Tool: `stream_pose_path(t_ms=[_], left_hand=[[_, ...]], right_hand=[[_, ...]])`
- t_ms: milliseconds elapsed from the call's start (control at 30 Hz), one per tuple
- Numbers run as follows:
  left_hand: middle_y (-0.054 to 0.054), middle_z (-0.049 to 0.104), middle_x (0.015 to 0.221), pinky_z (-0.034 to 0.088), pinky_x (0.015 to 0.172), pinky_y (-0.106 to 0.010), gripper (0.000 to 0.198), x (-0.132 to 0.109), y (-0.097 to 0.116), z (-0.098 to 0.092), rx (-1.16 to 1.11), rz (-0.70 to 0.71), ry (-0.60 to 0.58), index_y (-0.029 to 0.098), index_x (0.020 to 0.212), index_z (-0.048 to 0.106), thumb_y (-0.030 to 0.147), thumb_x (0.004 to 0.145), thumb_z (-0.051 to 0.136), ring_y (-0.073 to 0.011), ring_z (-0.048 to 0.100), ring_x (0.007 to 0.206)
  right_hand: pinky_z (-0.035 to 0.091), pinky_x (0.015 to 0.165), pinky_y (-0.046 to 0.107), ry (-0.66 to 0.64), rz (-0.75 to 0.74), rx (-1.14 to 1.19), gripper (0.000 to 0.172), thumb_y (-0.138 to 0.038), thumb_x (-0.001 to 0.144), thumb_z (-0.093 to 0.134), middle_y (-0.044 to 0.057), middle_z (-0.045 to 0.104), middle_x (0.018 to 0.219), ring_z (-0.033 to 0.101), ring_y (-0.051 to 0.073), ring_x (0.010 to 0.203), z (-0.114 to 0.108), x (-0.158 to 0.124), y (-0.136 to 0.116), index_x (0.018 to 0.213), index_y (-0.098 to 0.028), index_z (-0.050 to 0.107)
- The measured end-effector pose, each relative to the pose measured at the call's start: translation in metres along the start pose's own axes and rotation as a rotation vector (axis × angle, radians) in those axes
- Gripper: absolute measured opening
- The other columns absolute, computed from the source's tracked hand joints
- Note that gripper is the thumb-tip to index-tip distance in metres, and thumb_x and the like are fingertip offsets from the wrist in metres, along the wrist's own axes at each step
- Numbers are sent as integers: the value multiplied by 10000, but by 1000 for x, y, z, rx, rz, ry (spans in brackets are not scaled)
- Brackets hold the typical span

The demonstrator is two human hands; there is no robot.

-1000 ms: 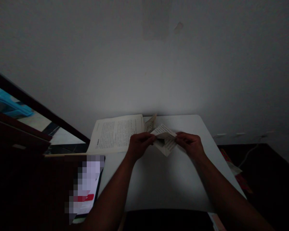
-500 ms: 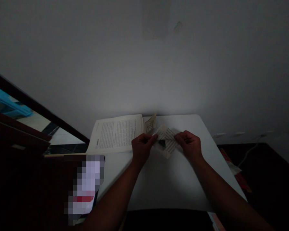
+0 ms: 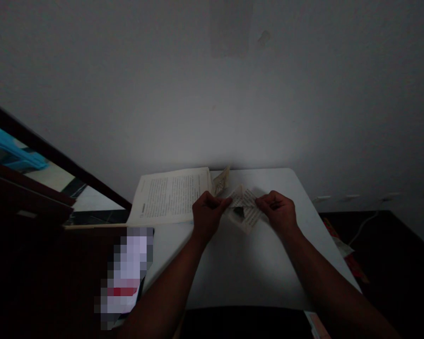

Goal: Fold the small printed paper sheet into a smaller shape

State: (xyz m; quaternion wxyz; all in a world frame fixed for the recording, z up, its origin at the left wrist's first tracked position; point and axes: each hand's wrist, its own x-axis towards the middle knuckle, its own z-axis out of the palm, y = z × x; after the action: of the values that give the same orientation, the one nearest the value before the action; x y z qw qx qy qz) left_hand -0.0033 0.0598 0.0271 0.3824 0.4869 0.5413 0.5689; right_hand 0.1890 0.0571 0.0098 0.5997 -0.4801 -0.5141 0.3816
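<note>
Between my two hands is a folded piece of printed paper [image 3: 251, 214], diamond-shaped, with a dark gap near its middle. My left hand [image 3: 208, 214] pinches its left corner between thumb and fingers. On the opposite corner, my right hand [image 3: 277, 209] is closed in a similar pinch. The paper is held above the white table [image 3: 247, 278]. Just behind my left hand, another folded paper piece [image 3: 221, 181] stands at the right edge of an open book [image 3: 171, 195]. My fingers hide the corners they grip.
A phone-like device [image 3: 129, 273] with a blurred-out screen lies left of my left forearm. The wall [image 3: 212, 103] rises directly behind the table. A dark wooden rail [image 3: 56, 153] slants along the left, with a blue plastic item [image 3: 14, 148] beyond it. A cable [image 3: 363, 226] hangs at right.
Both hands stay nearly in place, still gripping the paper's corners. The folded paper has shifted slightly, its lower tip a little lower and the dark gap shaped differently.
</note>
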Motion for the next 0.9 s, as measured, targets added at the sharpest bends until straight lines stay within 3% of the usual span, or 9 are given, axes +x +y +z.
stream_pose_path(t_ms=[100, 200, 333, 433, 567, 700, 900], left_hand=[[29, 662, 586, 475, 536, -202, 351, 2, 0, -2, -85, -82, -144, 161, 843, 580, 319, 615, 795, -109, 616, 543], [-23, 721, 731, 524, 626, -253, 584, 4, -1, -3, -171, -156, -367, 153, 1129, 552, 283, 615, 797, -159, 677, 667], [-96, 734, 887, 549, 687, -302, 419, 3, -1, -3, -122, -222, -591, 113, 988, 676, 287, 623, 784, -210, 696, 766], [-84, 738, 843, 548, 651, -287, 314, 3, -3, -2, -32, -228, -570, 115, 886, 719, 300, 638, 773, -204, 696, 722], [-62, 739, 801, 538, 618, -266, 317, 2, -3, -1, 3, -185, -473, 124, 884, 729, 304, 628, 782, -190, 689, 685], [-54, 738, 760, 523, 573, -243, 298, 1, -1, 0, 28, -187, -448, 128, 853, 737, 312, 624, 785, -182, 684, 657], [-62, 745, 780, 549, 631, -267, 296, 9, -5, -6, -138, -327, -484, 125, 839, 733, 269, 593, 810, -173, 689, 657]], right_hand=[[413, 453, 223, 3, -1, -13, 293, -343, 656, 766, 2, 626, 566, 535, 112, 502, -2, 1, -2, 560, -188, 536], [457, 478, 238, -5, 3, 13, 335, -333, 622, 797, 7, 658, 615, 577, 125, 524, -3, 0, -3, 587, -201, 491], [450, 467, 225, -96, 17, -24, 326, -334, 642, 793, -17, 635, 591, 563, 112, 497, -4, -3, 2, 649, -209, 492], [443, 467, 220, -158, 60, -44, 304, -346, 652, 788, -26, 635, 598, 576, 116, 504, -2, -4, 4, 771, -213, 543], [474, 507, 249, -270, 186, 47, 440, -349, 589, 824, -7, 696, 700, 628, 148, 561, 4, -5, 4, 915, -223, 558], [474, 506, 252, -250, 259, 76, 413, -336, 537, 849, 2, 697, 660, 623, 148, 538, 7, -4, 5, 834, -196, 599], [485, 532, 248, -232, 272, 152, 365, -339, 579, 831, -11, 699, 671, 626, 137, 547, -1, 1, 10, 808, -202, 583]])
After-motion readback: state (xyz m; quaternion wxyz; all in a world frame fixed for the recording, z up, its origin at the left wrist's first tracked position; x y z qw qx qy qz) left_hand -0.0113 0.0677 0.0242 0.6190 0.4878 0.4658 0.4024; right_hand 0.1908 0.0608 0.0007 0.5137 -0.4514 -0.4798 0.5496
